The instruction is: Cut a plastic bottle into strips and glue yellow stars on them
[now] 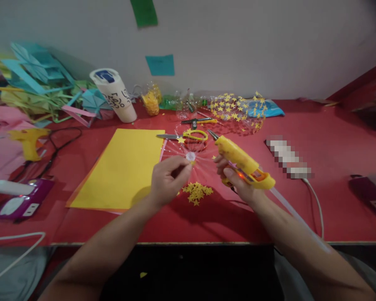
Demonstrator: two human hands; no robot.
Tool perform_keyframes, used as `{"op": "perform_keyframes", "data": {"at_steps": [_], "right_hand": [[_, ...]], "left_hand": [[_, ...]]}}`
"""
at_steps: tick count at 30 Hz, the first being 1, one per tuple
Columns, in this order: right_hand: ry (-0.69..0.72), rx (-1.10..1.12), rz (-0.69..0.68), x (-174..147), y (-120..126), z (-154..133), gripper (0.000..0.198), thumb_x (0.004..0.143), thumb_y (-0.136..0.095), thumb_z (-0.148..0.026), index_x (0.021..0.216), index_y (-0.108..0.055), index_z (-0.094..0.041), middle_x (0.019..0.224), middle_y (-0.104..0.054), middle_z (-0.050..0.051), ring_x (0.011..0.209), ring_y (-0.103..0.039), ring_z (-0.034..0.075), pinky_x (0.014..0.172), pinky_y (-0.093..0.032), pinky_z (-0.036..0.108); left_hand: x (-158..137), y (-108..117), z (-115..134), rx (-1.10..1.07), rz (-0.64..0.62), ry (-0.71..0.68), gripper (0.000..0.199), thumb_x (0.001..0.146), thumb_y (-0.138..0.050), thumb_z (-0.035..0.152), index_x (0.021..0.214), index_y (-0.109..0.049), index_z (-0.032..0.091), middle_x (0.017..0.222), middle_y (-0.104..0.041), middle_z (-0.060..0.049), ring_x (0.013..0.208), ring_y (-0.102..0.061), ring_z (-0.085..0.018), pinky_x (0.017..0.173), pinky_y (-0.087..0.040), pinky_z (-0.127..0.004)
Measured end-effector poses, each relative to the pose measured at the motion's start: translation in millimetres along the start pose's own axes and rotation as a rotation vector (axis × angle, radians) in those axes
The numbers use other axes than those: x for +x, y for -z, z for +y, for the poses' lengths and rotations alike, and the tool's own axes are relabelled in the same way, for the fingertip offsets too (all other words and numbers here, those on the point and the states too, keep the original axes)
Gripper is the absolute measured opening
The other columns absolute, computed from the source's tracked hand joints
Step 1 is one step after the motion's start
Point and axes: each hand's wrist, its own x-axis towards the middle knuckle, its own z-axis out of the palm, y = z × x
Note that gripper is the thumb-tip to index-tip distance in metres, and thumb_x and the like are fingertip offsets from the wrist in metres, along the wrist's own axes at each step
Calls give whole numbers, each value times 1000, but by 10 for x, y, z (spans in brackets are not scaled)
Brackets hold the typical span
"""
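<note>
My right hand (235, 177) is wrapped round a yellow hot glue gun (238, 154), its metal nozzle pointing up and to the left; a small orange light glows on its handle. Thumb and fingertips of my left hand (171, 177) pinch a small yellow star (192, 163). Just beyond it lies a clear spread of thin plastic strips with a pale round centre (190, 156), and a few stars sit on it. A pile of yellow stars (196, 192) rests on the red table below my hands. Behind the strips are scissors (197, 135) with yellow handles.
Yellow paper sheets (122, 167) lie left of my hands. A white tumbler (114, 96), a cup of yellow pieces (151, 102) and a star-covered clear piece (235, 108) stand along the wall. Another glue gun (29, 140) and a purple power strip (25, 198) are at left; a phone-like object (288, 156) is right.
</note>
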Motion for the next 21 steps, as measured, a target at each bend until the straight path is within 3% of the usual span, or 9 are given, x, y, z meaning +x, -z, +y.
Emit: {"op": "perform_keyframes", "data": {"at_steps": [4, 7, 11, 21], "right_hand": [[73, 1, -78, -2, 28, -36, 25, 85, -55, -44, 72, -58, -23, 73, -61, 3, 65, -59, 17, 60, -52, 34], [247, -92, -172, 13, 8, -50, 20, 86, -56, -34, 70, -57, -22, 69, -60, 3, 65, -58, 16, 58, -49, 30], [463, -185, -172, 47, -34, -5, 27, 88, -53, -28, 62, -48, -23, 57, -51, -1, 57, -53, 14, 53, -46, 30], [417, -176, -187, 27, -64, 67, 33, 89, -55, -26, 58, -41, -24, 55, -42, -2, 51, -45, 14, 49, -38, 31]], "left_hand": [[95, 58, -127, 20, 151, 32, 13, 78, -59, 24, 66, -62, 19, 56, -57, 3, 50, -49, -8, 50, -41, -22], [113, 54, -172, -4, 148, 47, 14, 78, -59, 25, 65, -62, 19, 55, -58, 3, 49, -49, -8, 50, -41, -22], [102, 31, -177, -10, 140, 36, 13, 78, -59, 24, 66, -63, 20, 57, -59, 3, 50, -50, -8, 50, -41, -23], [95, 29, -200, 2, 149, 43, 13, 78, -59, 24, 67, -63, 20, 59, -61, 2, 51, -51, -9, 53, -43, -24]]}}
